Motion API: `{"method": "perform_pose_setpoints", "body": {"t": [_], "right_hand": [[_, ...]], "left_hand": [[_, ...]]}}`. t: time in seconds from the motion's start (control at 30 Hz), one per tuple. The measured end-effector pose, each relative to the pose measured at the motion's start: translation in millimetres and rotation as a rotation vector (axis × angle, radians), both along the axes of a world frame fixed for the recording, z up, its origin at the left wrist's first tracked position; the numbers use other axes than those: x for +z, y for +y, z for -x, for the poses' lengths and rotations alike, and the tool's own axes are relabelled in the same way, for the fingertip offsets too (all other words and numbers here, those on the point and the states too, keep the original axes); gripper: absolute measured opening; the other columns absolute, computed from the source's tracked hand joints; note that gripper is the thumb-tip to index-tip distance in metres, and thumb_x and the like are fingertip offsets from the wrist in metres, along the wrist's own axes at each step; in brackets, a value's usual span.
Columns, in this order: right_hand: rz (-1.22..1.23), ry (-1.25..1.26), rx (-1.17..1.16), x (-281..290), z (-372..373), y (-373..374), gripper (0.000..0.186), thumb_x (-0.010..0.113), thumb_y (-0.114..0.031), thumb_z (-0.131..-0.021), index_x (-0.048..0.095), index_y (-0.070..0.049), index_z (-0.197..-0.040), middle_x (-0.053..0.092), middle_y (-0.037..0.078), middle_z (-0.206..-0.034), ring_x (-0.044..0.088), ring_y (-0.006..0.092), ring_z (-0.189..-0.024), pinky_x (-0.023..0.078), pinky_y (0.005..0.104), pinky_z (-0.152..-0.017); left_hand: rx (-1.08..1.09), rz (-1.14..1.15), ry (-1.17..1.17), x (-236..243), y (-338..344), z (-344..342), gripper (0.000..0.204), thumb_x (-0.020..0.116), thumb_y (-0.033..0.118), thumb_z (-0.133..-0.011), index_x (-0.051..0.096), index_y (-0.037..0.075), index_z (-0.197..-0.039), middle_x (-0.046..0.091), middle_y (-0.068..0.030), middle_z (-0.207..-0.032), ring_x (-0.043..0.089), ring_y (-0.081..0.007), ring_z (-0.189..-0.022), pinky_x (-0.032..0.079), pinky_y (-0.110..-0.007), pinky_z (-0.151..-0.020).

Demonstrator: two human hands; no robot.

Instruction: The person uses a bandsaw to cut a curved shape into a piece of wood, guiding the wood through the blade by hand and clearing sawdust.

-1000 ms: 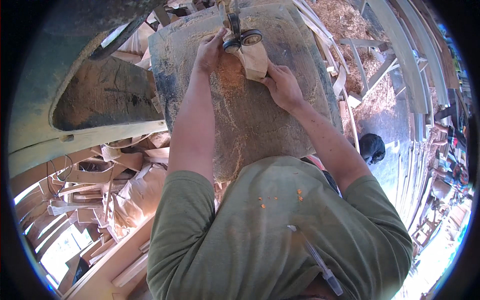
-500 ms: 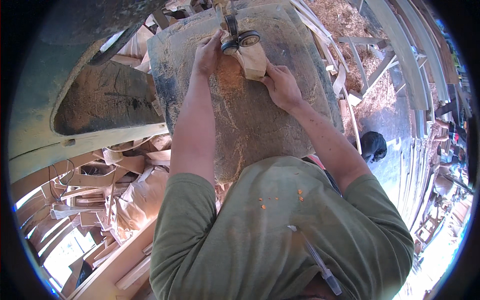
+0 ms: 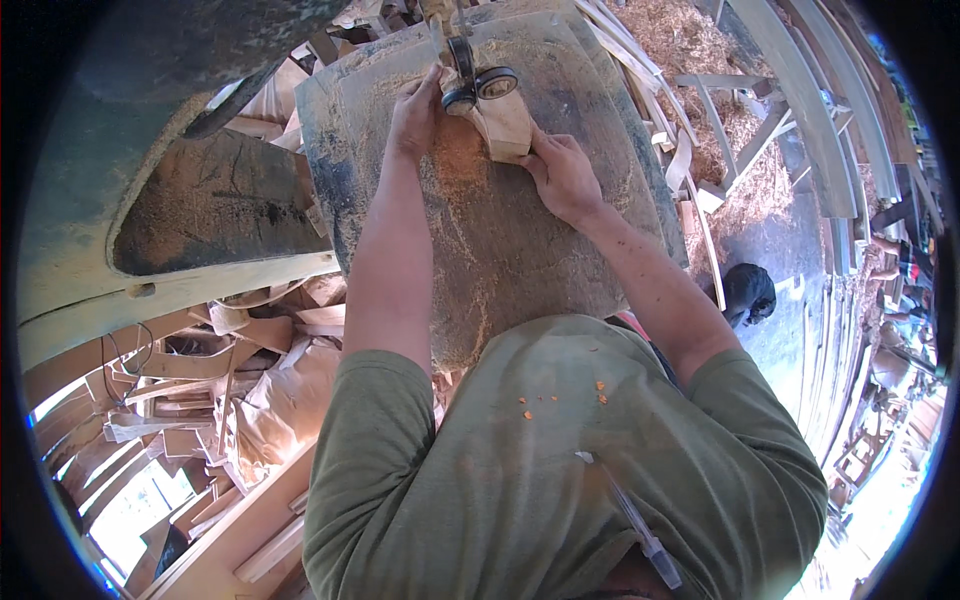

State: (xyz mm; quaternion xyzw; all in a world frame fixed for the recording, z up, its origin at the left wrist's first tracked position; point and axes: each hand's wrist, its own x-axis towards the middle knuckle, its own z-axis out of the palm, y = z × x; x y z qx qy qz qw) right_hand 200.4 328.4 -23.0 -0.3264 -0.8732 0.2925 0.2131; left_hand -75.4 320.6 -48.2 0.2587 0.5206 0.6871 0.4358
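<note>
On the dusty saw table (image 3: 540, 250) lies a pale wooden block (image 3: 508, 128) with angled faces. My right hand (image 3: 566, 178) grips its near right end, thumb and fingers closed on the wood. At the block's far left side, my left hand (image 3: 413, 115) is closed against it, though part of its grip is hidden. The bandsaw's guide assembly (image 3: 460, 50), with two dark-rimmed round rollers (image 3: 497, 83), hangs right over the block, close to my left fingertips. Between my hands, the blade itself cannot be made out.
The large pale green saw frame (image 3: 70, 230) curves along the left. Wood offcuts (image 3: 190, 385) are heaped below it. Reddish sawdust (image 3: 460, 165) covers the table beside the block. To the right are long strips of wood (image 3: 700, 220), shavings and a dark rounded object (image 3: 748, 293).
The view has shifted very slightly. Both hands and the wooden block keep nearly the same place under the rollers.
</note>
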Motion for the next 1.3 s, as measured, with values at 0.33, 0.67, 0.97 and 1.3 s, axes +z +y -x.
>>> {"method": "perform_pose_setpoints", "body": {"t": [0.33, 0.67, 0.97, 1.3], "right_hand": [[-0.005, 0.03, -0.029, -6.8, -0.7, 2.2, 0.062, 0.063, -0.023, -0.101, 0.042, -0.014, -0.159, 0.07, 0.01, -0.13, 0.061, 0.0374, -0.118, 0.049, 0.044, -0.105], [-0.002, 0.036, -0.013, -5.1, -3.5, 4.7, 0.062, 0.064, -0.024, -0.101, 0.043, -0.015, -0.158, 0.07, 0.009, -0.13, 0.062, 0.0377, -0.115, 0.05, 0.0449, -0.104], [-0.018, 0.052, -0.083, -11.5, 8.1, 8.8, 0.06, 0.067, -0.023, -0.098, 0.049, -0.015, -0.154, 0.069, 0.009, -0.133, 0.063, 0.0366, -0.114, 0.05, 0.0438, -0.102], [-0.078, 0.193, 0.038, -13.8, -4.0, 10.3, 0.056, 0.074, -0.027, -0.094, 0.06, -0.01, -0.145, 0.07, 0.01, -0.131, 0.062, 0.0346, -0.114, 0.049, 0.0417, -0.103]], "left_hand": [[-0.127, -0.085, -0.317, 27.2, 1.3, -15.8, 0.035, 0.061, 0.036, -0.106, 0.069, 0.004, -0.117, 0.069, -0.0046, -0.106, 0.061, -0.0153, -0.095, 0.047, -0.031, -0.087], [-0.139, 0.042, 0.196, 33.3, -2.6, -26.8, 0.05, 0.054, 0.037, -0.109, 0.057, 0.001, -0.143, 0.066, -0.0104, -0.134, 0.06, -0.023, -0.123, 0.044, -0.037, -0.108], [-0.151, -0.054, -0.369, 34.8, 6.1, -22.3, 0.054, 0.05, 0.04, -0.11, 0.052, 0.001, -0.147, 0.065, -0.0116, -0.139, 0.063, -0.0263, -0.123, 0.047, -0.04, -0.107], [-0.215, -0.009, 0.968, -3.5, 4.3, 8.7, 0.056, 0.074, 0.004, -0.093, 0.053, 0.001, -0.145, 0.07, -0.0104, -0.129, 0.067, -0.0208, -0.112, 0.052, -0.035, -0.099]]}}
